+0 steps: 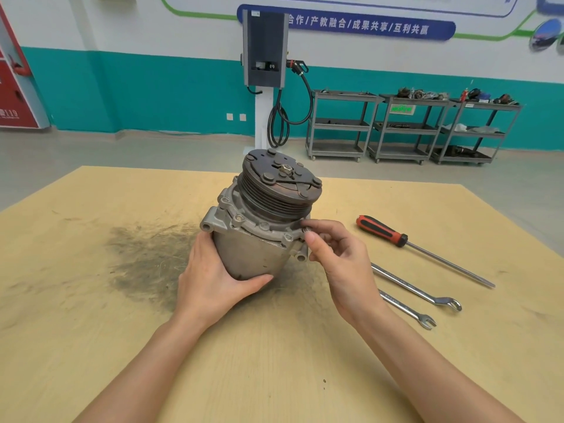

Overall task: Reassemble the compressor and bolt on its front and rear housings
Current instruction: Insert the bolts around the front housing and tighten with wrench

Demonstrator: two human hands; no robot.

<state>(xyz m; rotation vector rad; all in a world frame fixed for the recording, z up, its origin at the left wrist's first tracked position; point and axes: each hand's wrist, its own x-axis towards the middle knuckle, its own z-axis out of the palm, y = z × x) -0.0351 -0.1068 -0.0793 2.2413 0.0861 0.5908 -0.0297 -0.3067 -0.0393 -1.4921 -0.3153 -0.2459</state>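
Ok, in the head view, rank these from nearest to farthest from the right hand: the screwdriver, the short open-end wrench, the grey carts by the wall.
From the right hand, pinching a bolt at the compressor flange:
1. Screwdriver, on the table just to its right; short wrench, lying right of the wrist. Too close to call.
2. Grey carts, far back along the teal wall.

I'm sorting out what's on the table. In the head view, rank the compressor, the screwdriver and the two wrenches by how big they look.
1. compressor, by far the bulkiest
2. screwdriver, longest tool
3. upper wrench
4. lower wrench, though the right hand hides part of both wrenches, so their order is unsure.
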